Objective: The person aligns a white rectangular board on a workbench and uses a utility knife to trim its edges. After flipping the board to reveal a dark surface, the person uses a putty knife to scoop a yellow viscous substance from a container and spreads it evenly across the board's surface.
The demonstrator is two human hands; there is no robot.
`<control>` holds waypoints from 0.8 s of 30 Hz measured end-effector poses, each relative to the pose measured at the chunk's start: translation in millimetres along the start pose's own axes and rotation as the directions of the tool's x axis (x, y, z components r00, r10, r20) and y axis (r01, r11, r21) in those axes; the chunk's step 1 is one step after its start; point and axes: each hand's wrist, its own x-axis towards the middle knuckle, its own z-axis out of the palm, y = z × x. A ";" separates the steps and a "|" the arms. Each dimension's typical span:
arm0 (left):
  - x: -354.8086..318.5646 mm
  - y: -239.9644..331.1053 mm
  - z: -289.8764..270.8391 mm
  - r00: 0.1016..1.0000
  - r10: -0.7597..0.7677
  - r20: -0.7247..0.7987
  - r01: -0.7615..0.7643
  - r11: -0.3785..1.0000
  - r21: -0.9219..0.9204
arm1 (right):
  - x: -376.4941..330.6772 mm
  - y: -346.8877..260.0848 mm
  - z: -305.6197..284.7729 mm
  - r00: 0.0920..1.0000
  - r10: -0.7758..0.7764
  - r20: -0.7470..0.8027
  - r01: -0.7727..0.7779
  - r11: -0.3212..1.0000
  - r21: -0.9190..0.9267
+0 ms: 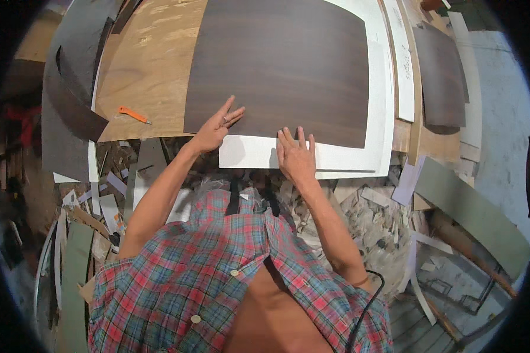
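A large dark brown wood-grain sheet (pixel 282 65) lies over white board (pixel 259 154) and part of a plywood sheet (pixel 153 65). My left hand (pixel 218 126) rests on the brown sheet near its front left corner, fingers stretched out. Further right, my right hand (pixel 297 156) lies flat across the front edge, its fingertips on the brown sheet and its palm over the white board. Neither hand holds anything. An orange utility knife (pixel 134 115) lies on the plywood, left of my left hand.
A curled dark strip (pixel 70 103) hangs at the left over a grey sheet (pixel 62 141). On the right are a narrow white strip (pixel 401 70), a smaller brown piece (pixel 441 76) and a grey-green strip (pixel 468 206). Scraps (pixel 377 235) litter the floor around me.
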 end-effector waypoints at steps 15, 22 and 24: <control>11.9 5.5 -12.5 0.975 -0.217 -0.054 0.201 0.954 -0.223 | 24.7 -44.4 17.3 0.996 0.010 -0.094 -0.006 0.999 0.036; 14.5 17.8 -16.3 0.941 -0.300 -0.156 0.221 0.896 -0.386 | 30.3 -41.0 14.3 0.981 -0.182 -0.074 0.187 0.980 0.071; 9.0 20.1 -9.3 0.917 -0.284 -0.281 0.173 0.916 -0.362 | 13.0 9.6 4.4 0.994 -0.091 -0.063 0.093 0.996 0.020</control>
